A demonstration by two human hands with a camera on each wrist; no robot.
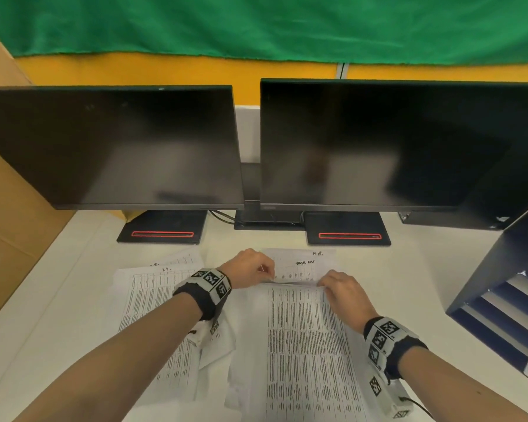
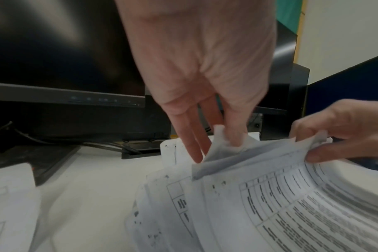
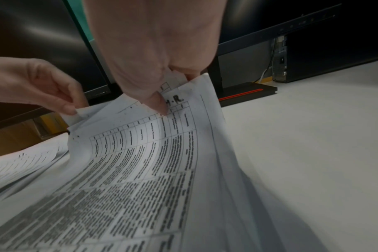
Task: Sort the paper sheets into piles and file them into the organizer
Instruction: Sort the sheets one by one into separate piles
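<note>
**Both hands pinch the far edge of a printed sheet; most of its text is unreadable**

The left hand [image 1: 247, 268] pinches the far left corner of the top sheet [image 1: 302, 339] between thumb and fingers, and the right hand [image 1: 345, 289] pinches the far right corner of the same sheet, so its far edge is lifted off the desk [image 1: 424, 269] while the near part sags down towards the person. In the right wrist view a thumb presses just beside handwritten letters that read "H.R." or "M.R."; the first letter is partly covered. The sheet's table is densely printed, but the print is too blurred and small to read in any view.

Just beyond the grip lies a flat sheet [image 1: 302, 263] headed "TASK LIST" in handwriting, with initials at its top right corner that cannot be made out surely. How many sheets sit under the held one cannot be told; their edges overlap. To the left of the grip a second pile [image 1: 147, 300] is partly hidden by the left forearm; short handwritten marks at its top are illegible.

To the right of the grip, well apart, stands the dark blue organizer [image 1: 500, 281], cut off by the frame edge; pale sheets show in its slots. Beyond the grip stand two dark monitors [image 1: 113, 147], their small logos unreadable
</note>
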